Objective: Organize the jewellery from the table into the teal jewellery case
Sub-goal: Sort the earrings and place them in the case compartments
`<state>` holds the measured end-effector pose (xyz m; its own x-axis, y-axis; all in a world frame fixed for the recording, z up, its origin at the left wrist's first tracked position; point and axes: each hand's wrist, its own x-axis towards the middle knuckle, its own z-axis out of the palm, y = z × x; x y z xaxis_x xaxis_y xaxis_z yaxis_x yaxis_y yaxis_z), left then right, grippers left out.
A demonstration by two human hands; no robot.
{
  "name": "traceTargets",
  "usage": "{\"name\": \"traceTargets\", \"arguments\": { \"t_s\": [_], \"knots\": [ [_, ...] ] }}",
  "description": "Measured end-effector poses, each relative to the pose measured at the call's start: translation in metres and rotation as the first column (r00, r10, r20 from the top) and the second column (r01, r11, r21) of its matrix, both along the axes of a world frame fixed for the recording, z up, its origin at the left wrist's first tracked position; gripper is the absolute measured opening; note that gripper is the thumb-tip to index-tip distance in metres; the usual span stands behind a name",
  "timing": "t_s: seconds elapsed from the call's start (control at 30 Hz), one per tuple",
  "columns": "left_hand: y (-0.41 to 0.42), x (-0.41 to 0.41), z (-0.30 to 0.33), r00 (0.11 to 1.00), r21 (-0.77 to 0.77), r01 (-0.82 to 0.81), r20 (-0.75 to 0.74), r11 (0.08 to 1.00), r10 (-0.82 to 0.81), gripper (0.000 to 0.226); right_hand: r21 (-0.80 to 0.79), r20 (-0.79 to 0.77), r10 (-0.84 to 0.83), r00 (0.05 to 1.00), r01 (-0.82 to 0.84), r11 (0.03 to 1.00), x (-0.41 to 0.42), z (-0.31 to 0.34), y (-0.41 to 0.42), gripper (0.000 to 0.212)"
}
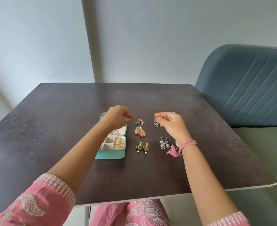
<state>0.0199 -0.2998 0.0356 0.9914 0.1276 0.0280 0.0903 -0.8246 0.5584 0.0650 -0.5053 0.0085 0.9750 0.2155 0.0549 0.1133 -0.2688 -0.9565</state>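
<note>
Four earring pairs (140,139) wait mid-frame on table (52,128), beside open case (110,154). Right grip (170,123) pinches grey earring (156,123), lifted for transfer. Left grip (118,117) curled above case; contents unclear.

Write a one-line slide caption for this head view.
Right hand pinches a silver beaded earring; left hand hovers over the open teal jewellery case.

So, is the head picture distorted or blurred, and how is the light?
Head view: wide-angle bending curves the table edges and the wall corner; light is soft and even, with faint shadows under the arms; the earrings beside the teal jewellery case are small and slightly soft, fine detail lost.
</note>
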Motion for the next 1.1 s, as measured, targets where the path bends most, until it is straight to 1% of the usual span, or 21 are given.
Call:
{"name": "traceTargets", "arguments": {
  "t_s": [0.13, 0.23, 0.3, 0.37, 0.4, 0.47, 0.57, 0.67, 0.87, 1.03, 1.1],
  "knots": [
    [0.004, 0.008, -0.001, 0.999, 0.026, 0.033, -0.035, 0.999, -0.032, 0.017, -0.053, 0.03, 0.038, 0.999, -0.036, 0.998, 0.01, 0.004, 0.016, 0.015],
    [0.002, 0.018, -0.002, 0.993, 0.078, 0.084, -0.088, 0.993, -0.077, 0.02, -0.206, 0.047, 0.09, 0.995, -0.079, 0.975, 0.022, 0.003, 0.023, 0.01],
    [0.0, 0.025, -0.001, 0.987, 0.117, 0.123, -0.117, 0.986, -0.109, 0.023, -0.366, 0.041, 0.166, 0.985, -0.139, 0.92, 0.027, 0.003, 0.027, 0.009],
    [-0.003, 0.031, 0.001, 0.974, 0.177, 0.182, -0.169, 0.967, -0.152, 0.025, -0.527, 0.021, 0.218, 0.976, -0.175, 0.832, 0.029, 0.003, 0.03, 0.012],
    [-0.006, 0.033, 0.003, 0.961, 0.226, 0.222, -0.215, 0.948, -0.174, 0.026, -0.59, 0.013, 0.23, 0.973, -0.178, 0.787, 0.03, 0.003, 0.032, 0.013],
    [-0.011, 0.037, 0.005, 0.932, 0.297, 0.285, -0.309, 0.911, -0.191, 0.028, -0.659, -0.018, 0.244, 0.97, -0.195, 0.727, 0.03, 0.001, 0.036, 0.013],
    [-0.017, 0.044, 0.003, 0.896, 0.355, 0.338, -0.406, 0.871, -0.183, 0.032, -0.672, -0.075, 0.253, 0.965, -0.236, 0.702, 0.031, -0.001, 0.041, 0.015],
    [-0.02, 0.05, -0.002, 0.88, 0.343, 0.329, -0.45, 0.88, -0.153, 0.032, -0.668, -0.089, 0.264, 0.96, -0.254, 0.699, 0.032, 0.0, 0.044, 0.015],
    [-0.022, 0.056, -0.006, 0.866, 0.336, 0.328, -0.481, 0.883, -0.138, 0.033, -0.696, -0.109, 0.29, 0.951, -0.281, 0.661, 0.032, 0.002, 0.049, 0.013],
    [-0.022, 0.06, -0.008, 0.865, 0.298, 0.31, -0.482, 0.903, -0.137, 0.026, -0.685, -0.127, 0.318, 0.939, -0.315, 0.657, 0.032, 0.005, 0.047, 0.012],
    [-0.022, 0.058, -0.006, 0.871, 0.277, 0.291, -0.473, 0.916, -0.134, 0.03, -0.666, -0.132, 0.322, 0.937, -0.325, 0.671, 0.032, 0.003, 0.047, 0.012]
  ]
}}
